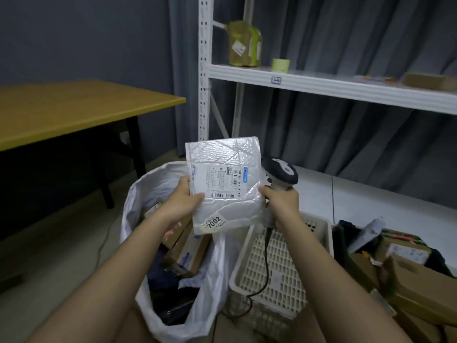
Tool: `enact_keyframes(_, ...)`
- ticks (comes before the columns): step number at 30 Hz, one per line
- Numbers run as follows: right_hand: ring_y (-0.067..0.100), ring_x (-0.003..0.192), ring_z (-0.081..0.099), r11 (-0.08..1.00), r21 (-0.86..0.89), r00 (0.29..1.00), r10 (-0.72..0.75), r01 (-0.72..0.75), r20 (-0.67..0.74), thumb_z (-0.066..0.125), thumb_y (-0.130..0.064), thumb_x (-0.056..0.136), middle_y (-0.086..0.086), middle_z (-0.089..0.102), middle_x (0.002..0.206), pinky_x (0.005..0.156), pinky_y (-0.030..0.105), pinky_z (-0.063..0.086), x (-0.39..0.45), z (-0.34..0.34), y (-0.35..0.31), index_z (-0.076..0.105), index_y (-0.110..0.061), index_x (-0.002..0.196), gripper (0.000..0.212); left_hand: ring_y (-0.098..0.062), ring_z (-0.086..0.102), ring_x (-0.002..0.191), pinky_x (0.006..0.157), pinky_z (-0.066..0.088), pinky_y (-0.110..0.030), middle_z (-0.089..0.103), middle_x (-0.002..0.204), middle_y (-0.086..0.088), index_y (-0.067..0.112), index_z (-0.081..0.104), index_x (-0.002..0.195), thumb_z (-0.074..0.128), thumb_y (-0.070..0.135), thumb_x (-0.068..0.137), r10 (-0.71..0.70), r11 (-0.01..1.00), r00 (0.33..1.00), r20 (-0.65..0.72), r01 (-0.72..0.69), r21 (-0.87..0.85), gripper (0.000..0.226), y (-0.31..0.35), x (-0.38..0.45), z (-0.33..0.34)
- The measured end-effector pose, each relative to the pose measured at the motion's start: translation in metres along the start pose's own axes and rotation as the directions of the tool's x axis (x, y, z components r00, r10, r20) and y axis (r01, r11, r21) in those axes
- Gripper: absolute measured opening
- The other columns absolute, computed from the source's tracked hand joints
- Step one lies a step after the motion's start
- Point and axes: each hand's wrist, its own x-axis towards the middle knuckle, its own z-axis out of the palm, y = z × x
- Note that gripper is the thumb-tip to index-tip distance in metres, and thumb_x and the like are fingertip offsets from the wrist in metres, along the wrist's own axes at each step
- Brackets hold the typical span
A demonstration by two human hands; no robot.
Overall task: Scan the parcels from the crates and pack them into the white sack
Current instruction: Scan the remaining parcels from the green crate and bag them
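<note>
Left hand [181,200] pinches the bubble mailer [223,179] label-up above the white sack's [138,194] open rim, presumably for scanning; right hand [280,201] has fingers wrapped round the scanner [280,173], just beside it

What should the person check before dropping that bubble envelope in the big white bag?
1. Left hand holds the bubble mailer firmly: ok.
2. Shipping label faces up, readable: ok.
3. Right hand holds the barcode scanner: ok.
4. Barcode already scanned: cannot tell.
5. White sack mouth open below the mailer: ok.
6. Room left in the sack above the cardboard parcels: ok.
</note>
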Motion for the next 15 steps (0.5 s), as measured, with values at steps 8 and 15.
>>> enact_keyframes(8,0.017,0.068,0.058,0.996,-0.081,0.992,-0.013,0.023,0.123,0.067,-0.024,0.090,0.005,0.063,0.077,0.067,0.031,0.049,-0.025,0.007,0.019,0.062,-0.010,0.098,0.017,-0.006,0.061,0.086,0.071,0.051,-0.028,0.063,0.094,0.012,0.037,0.051,0.091,0.049,0.001,0.089,0.122,0.992,0.939,-0.320,-0.126,0.011,0.036,-0.022,0.009,-0.019)
enact_keyframes(15,0.012,0.047,0.051,0.990,-0.108,0.911,-0.035,0.087,0.410,0.078,-0.021,0.080,-0.001,0.055,0.052,0.048,0.024,0.045,-0.063,0.009,0.039,0.067,-0.015,0.072,0.015,-0.010,0.063,0.091,0.068,0.054,-0.030,0.064,0.103,0.003,0.027,0.051,0.107,0.052,0.002,0.091,0.068,0.987,0.945,-0.319,-0.111,-0.119,0.030,-0.029,0.018,-0.013)
